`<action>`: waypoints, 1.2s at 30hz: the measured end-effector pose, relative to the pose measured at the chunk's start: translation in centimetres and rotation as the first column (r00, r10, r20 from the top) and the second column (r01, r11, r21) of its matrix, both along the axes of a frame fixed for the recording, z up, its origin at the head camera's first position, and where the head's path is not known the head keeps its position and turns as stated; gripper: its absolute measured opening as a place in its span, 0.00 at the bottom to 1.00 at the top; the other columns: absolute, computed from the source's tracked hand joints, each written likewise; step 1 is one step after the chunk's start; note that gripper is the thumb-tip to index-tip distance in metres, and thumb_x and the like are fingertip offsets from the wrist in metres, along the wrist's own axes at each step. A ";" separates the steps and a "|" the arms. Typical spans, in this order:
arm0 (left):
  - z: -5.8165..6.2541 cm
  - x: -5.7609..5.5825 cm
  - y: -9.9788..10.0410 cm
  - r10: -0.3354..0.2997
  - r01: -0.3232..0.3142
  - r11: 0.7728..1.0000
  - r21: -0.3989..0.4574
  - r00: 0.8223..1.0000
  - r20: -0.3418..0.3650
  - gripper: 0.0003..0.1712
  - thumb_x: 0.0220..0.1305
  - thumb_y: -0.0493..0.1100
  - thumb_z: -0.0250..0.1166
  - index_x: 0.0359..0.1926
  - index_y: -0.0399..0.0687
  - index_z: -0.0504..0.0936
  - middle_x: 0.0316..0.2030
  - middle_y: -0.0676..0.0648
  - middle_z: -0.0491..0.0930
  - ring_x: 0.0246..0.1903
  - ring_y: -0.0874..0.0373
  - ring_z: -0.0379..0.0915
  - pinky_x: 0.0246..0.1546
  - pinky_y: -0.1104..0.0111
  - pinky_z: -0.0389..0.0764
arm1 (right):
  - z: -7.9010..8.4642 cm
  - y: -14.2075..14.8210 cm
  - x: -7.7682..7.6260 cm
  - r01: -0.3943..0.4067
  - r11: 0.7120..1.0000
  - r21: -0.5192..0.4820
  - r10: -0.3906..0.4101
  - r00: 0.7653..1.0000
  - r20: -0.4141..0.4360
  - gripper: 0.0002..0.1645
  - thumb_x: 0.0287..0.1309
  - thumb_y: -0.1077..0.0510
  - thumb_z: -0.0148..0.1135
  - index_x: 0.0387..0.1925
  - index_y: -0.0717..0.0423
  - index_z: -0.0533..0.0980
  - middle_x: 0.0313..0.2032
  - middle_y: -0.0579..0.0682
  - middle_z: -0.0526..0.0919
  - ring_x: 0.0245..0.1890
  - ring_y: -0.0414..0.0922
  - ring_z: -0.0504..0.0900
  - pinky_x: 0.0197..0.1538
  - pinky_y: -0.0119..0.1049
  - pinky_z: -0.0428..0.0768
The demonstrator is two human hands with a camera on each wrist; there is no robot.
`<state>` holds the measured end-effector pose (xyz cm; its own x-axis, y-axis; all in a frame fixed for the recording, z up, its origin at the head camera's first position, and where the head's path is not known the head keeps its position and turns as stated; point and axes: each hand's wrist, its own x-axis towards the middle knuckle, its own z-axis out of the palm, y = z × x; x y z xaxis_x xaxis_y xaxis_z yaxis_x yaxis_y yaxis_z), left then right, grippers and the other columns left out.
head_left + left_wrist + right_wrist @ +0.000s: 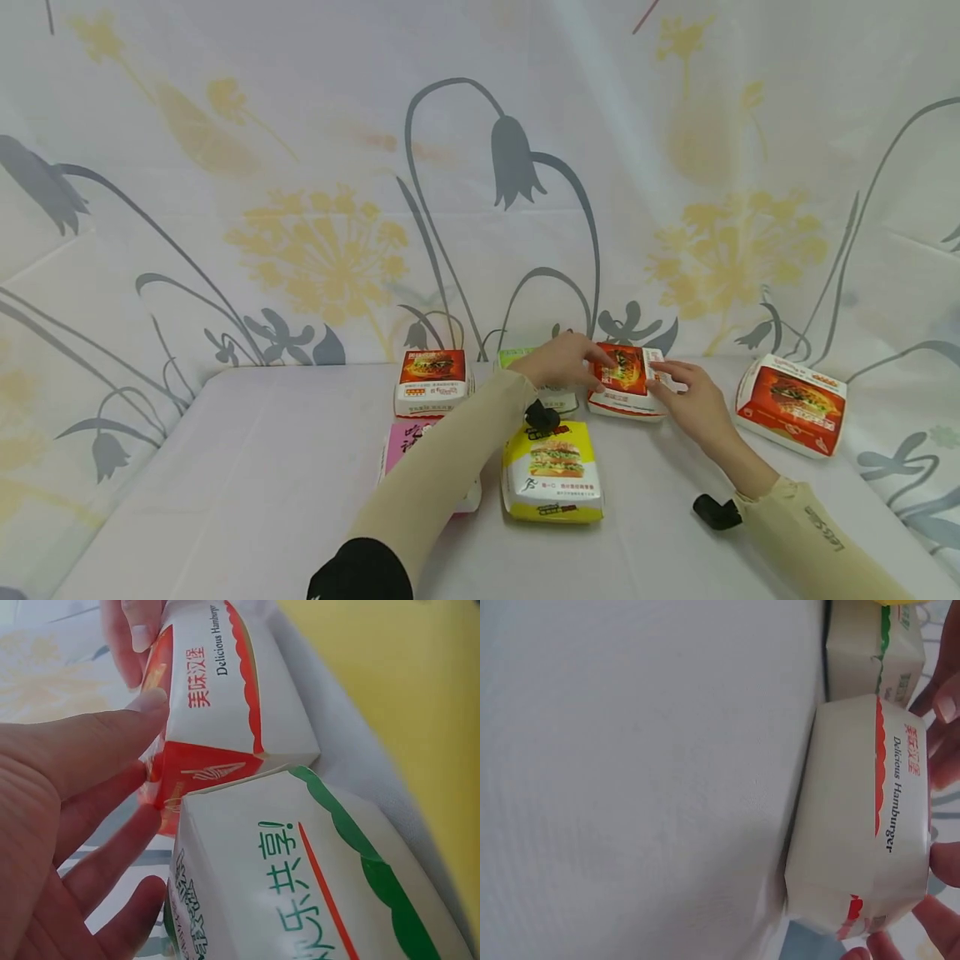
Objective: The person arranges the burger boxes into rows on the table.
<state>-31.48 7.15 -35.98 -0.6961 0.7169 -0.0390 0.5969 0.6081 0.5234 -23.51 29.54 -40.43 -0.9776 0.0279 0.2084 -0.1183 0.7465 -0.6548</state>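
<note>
A red and white hamburger box sits at the back of the table between my two hands. My left hand holds its left edge, thumb at the top and fingers by the red side, as the left wrist view shows. On the opposite side my right hand grips its right end with thumb and fingertips, some of them hidden. A green and white box stands close against the left end of the red one, partly under my left hand in the head view.
Another red box stands back left, with a pink box in front, partly behind my left sleeve. A yellow box lies front centre. One more red box sits tilted at the right. Floral cloth hangs behind.
</note>
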 end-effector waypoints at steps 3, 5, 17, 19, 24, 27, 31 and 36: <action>0.1 0.1 0.2 -0.001 0.001 1.000 -0.009 1.000 -0.008 0.23 0.63 0.47 0.71 0.59 0.61 0.83 0.56 0.59 0.80 0.53 0.62 0.70 0.56 0.68 0.72 | -0.1 0.3 0.1 0.024 1.000 -0.017 -0.025 1.000 -0.010 0.28 0.71 0.50 0.56 0.63 0.65 0.73 0.62 0.71 0.67 0.62 0.68 0.66 0.58 0.64 0.71; 0.2 0.1 0.3 0.000 0.000 1.000 -0.019 1.000 -0.017 0.23 0.63 0.48 0.71 0.60 0.61 0.83 0.57 0.59 0.79 0.55 0.62 0.70 0.57 0.68 0.71 | -0.2 0.4 0.2 0.043 0.999 -0.022 -0.043 0.999 -0.015 0.27 0.71 0.51 0.56 0.62 0.64 0.74 0.61 0.71 0.68 0.60 0.68 0.68 0.57 0.64 0.71; 0.4 0.2 1.2 0.033 -0.033 0.999 -0.041 0.999 -0.006 0.24 0.62 0.46 0.72 0.60 0.63 0.82 0.58 0.58 0.78 0.56 0.64 0.69 0.58 0.69 0.70 | 0.2 0.9 0.4 0.043 0.999 0.003 -0.043 0.998 -0.045 0.44 0.61 0.49 0.69 0.70 0.67 0.63 0.66 0.74 0.59 0.63 0.71 0.61 0.57 0.68 0.68; 0.3 0.2 1.4 0.033 -0.033 0.998 -0.046 0.999 -0.013 0.25 0.61 0.46 0.73 0.60 0.63 0.82 0.60 0.58 0.77 0.58 0.63 0.69 0.59 0.69 0.70 | 0.4 1.1 0.3 0.002 1.000 -0.009 -0.002 1.000 0.001 0.47 0.61 0.47 0.68 0.72 0.66 0.60 0.70 0.73 0.56 0.66 0.72 0.57 0.60 0.70 0.64; 0.1 0.5 1.6 0.030 -0.032 0.998 -0.059 0.999 -0.032 0.25 0.62 0.46 0.72 0.60 0.63 0.82 0.61 0.56 0.76 0.60 0.62 0.69 0.60 0.68 0.70 | 0.5 1.3 0.4 -0.041 0.996 -0.077 0.051 0.991 0.124 0.45 0.63 0.43 0.66 0.73 0.61 0.62 0.71 0.71 0.58 0.68 0.70 0.57 0.62 0.70 0.61; 0.2 0.6 1.6 0.025 -0.027 0.998 -0.060 0.999 -0.036 0.25 0.63 0.46 0.72 0.61 0.63 0.81 0.62 0.56 0.75 0.61 0.61 0.68 0.61 0.67 0.70 | 0.6 1.2 0.5 -0.030 0.995 -0.095 0.045 0.987 0.153 0.44 0.64 0.42 0.65 0.72 0.60 0.63 0.70 0.71 0.59 0.68 0.70 0.58 0.62 0.70 0.61; 0.3 0.6 1.2 0.009 -0.010 0.999 -0.039 0.999 -0.038 0.25 0.63 0.47 0.71 0.62 0.62 0.81 0.63 0.56 0.75 0.63 0.62 0.67 0.61 0.68 0.69 | 0.7 1.1 0.5 -0.024 0.995 -0.097 0.040 0.986 0.161 0.45 0.63 0.41 0.65 0.71 0.62 0.64 0.70 0.71 0.60 0.68 0.70 0.57 0.62 0.70 0.60; 0.5 1.0 0.6 0.010 -0.011 1.000 -0.023 0.999 -0.047 0.23 0.65 0.46 0.69 0.61 0.59 0.82 0.62 0.56 0.76 0.63 0.60 0.68 0.61 0.69 0.69 | 0.5 1.2 0.5 -0.014 0.997 -0.079 0.027 0.987 0.162 0.46 0.62 0.39 0.65 0.71 0.63 0.64 0.69 0.71 0.60 0.68 0.70 0.57 0.63 0.69 0.60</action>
